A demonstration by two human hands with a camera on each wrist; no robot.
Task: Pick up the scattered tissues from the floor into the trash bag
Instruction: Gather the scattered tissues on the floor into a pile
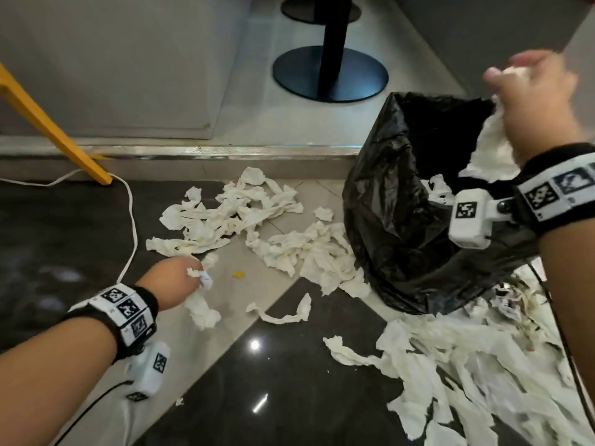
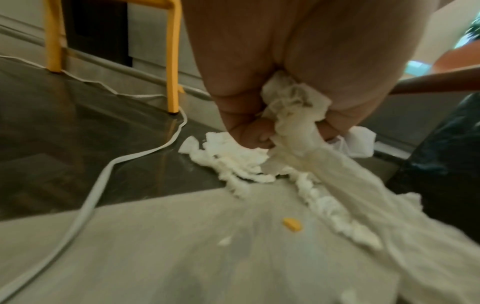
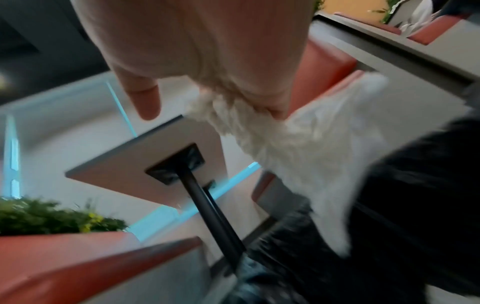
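White crumpled tissues [image 1: 244, 217] lie scattered over the floor, with a bigger heap [image 1: 476, 365] at the lower right. An open black trash bag [image 1: 399, 201] stands at the right. My left hand [image 1: 185, 278] is low over the floor and grips a long tissue [image 1: 201, 309] that trails down; the left wrist view shows the fingers [image 2: 257, 135] curled round this tissue [image 2: 298, 123]. My right hand [image 1: 531, 91] is raised over the bag's mouth and holds a bunch of tissue [image 1: 495, 140] hanging into it, seen blurred as the white tissue [image 3: 306, 148] in the right wrist view.
A white cable [image 1: 132, 220] runs across the dark floor at the left, past a yellow chair leg [image 1: 48, 127]. A black table base [image 1: 331, 74] stands on the raised step behind. A small yellow scrap [image 1: 238, 274] lies on the light tile.
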